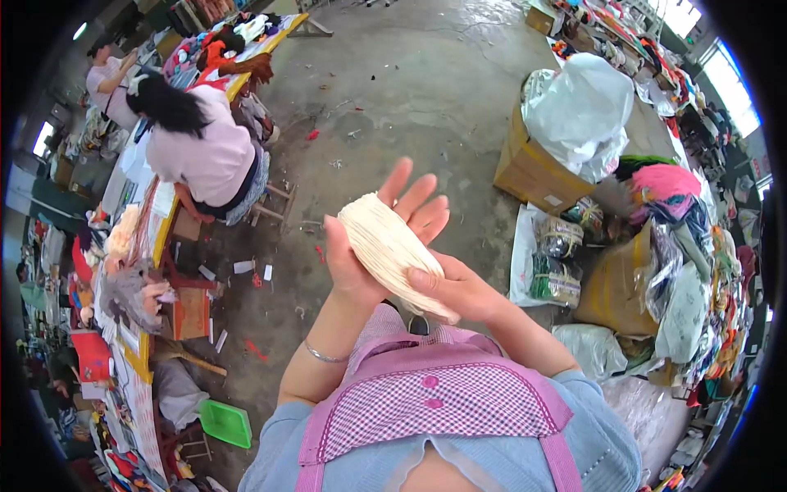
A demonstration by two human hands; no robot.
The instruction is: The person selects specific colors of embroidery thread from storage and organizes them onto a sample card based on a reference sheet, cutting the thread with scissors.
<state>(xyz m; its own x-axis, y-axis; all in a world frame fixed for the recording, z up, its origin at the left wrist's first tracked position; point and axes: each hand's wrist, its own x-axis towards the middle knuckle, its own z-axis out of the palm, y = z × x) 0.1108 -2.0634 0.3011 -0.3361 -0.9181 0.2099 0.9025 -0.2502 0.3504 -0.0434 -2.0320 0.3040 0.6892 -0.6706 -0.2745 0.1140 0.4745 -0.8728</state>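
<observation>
A bundle of cream yarn [389, 246], its strands laid side by side, slants across my two hands in front of my apron. My left hand [352, 266] is turned palm up beneath it, with the fingers stretched out and spread past the yarn and the thumb raised on its left side. Against that palm the yarn's upper part rests. Closed around the lower right end is my right hand [466, 289], its thumb pressing on top of the strands. The right fingers are mostly hidden behind the bundle.
Left, a long yellow-edged table [160, 246] carries yarn and cloth; a person [205, 148] sits there, another farther back. A green basket [225, 423] stands lower left. On the right are a cardboard box with plastic [533, 168], wrapped bundles [557, 279] and a large sack [619, 279].
</observation>
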